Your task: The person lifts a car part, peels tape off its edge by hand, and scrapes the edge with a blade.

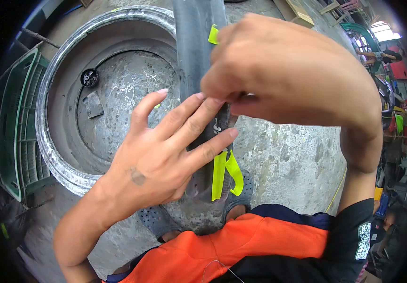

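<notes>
A long dark rubber piece (195, 52), perhaps a tyre seen edge-on, runs from the top of the view down toward my feet. My left hand (165, 141) lies across it with fingers spread and fingertips pressing near its right edge. My right hand (264, 70) is curled into a fist at that same edge, close to the left fingertips. What its fingers grip is hidden behind the hand. Bright yellow-green tape strips (218, 177) hang from the rubber below my left hand. Another yellow-green piece (213, 34) shows above, beside my right knuckles.
A large ring-shaped tyre (52, 137) lies on the concrete floor (288, 160) at left. Inside it are a small black pot (90, 77) and a dark square patch (93, 104). A green plastic crate (19, 127) stands far left. Cluttered shelves and people are at right.
</notes>
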`<action>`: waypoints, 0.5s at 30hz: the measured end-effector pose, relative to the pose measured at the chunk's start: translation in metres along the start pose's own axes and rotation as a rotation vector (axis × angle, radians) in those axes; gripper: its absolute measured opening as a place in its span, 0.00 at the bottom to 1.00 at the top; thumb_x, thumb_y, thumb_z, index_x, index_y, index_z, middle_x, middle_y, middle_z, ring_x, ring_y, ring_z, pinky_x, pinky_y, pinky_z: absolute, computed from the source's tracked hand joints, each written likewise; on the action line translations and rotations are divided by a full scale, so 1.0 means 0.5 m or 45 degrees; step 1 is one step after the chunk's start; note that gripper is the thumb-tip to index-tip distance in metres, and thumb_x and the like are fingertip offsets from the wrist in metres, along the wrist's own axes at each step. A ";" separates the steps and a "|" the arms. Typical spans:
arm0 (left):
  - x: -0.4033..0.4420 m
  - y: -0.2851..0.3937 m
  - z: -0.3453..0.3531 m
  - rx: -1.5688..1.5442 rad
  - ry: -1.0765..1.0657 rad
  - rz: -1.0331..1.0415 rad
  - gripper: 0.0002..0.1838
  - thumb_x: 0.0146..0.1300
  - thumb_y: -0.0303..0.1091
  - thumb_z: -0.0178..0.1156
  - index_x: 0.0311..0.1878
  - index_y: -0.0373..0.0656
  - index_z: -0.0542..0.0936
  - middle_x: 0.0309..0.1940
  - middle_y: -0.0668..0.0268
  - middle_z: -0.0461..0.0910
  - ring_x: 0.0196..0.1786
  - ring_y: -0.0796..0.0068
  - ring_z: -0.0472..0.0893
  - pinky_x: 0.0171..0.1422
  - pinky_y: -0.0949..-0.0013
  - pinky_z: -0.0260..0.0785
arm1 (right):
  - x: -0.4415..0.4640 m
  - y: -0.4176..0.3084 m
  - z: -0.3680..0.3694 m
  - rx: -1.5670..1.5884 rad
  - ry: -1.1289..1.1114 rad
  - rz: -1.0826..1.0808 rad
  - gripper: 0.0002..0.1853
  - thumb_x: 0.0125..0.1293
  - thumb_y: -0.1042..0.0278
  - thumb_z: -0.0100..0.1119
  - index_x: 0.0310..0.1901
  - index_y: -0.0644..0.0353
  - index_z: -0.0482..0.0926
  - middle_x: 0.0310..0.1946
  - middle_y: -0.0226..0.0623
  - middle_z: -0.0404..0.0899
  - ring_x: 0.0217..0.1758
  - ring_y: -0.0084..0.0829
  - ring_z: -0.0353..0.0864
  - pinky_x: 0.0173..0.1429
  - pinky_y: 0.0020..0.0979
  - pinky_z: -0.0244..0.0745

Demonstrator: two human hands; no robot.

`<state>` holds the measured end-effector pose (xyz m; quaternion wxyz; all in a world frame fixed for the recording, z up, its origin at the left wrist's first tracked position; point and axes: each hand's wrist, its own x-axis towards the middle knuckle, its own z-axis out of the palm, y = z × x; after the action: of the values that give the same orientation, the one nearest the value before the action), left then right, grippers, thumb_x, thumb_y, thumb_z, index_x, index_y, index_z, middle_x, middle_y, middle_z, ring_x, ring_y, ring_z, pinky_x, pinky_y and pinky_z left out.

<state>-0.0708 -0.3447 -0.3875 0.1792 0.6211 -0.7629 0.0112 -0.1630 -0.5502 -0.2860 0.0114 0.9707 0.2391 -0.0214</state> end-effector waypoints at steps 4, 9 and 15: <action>-0.001 -0.005 -0.005 -0.026 0.005 0.026 0.40 0.43 0.28 0.66 0.67 0.61 0.78 0.77 0.56 0.65 0.72 0.62 0.72 0.75 0.45 0.52 | -0.044 -0.014 -0.005 0.463 -0.058 0.503 0.12 0.55 0.71 0.75 0.27 0.65 0.79 0.21 0.36 0.79 0.28 0.33 0.80 0.34 0.31 0.74; -0.001 -0.005 -0.005 -0.052 -0.031 0.038 0.41 0.43 0.27 0.66 0.67 0.64 0.78 0.78 0.54 0.62 0.72 0.62 0.72 0.75 0.45 0.52 | -0.123 -0.030 0.059 1.103 0.013 0.964 0.13 0.58 0.65 0.76 0.29 0.62 0.81 0.21 0.29 0.76 0.27 0.21 0.74 0.32 0.28 0.68; 0.005 -0.002 -0.005 -0.038 -0.120 0.023 0.43 0.42 0.29 0.68 0.67 0.72 0.78 0.80 0.51 0.58 0.72 0.60 0.73 0.75 0.46 0.53 | -0.180 -0.087 0.143 1.453 0.309 1.176 0.12 0.61 0.66 0.76 0.32 0.63 0.82 0.25 0.24 0.80 0.29 0.16 0.75 0.33 0.22 0.69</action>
<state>-0.0698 -0.3467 -0.3844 0.1520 0.6114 -0.7761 -0.0279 -0.2655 -0.5560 -0.3537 -0.5131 0.8230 -0.2421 -0.0278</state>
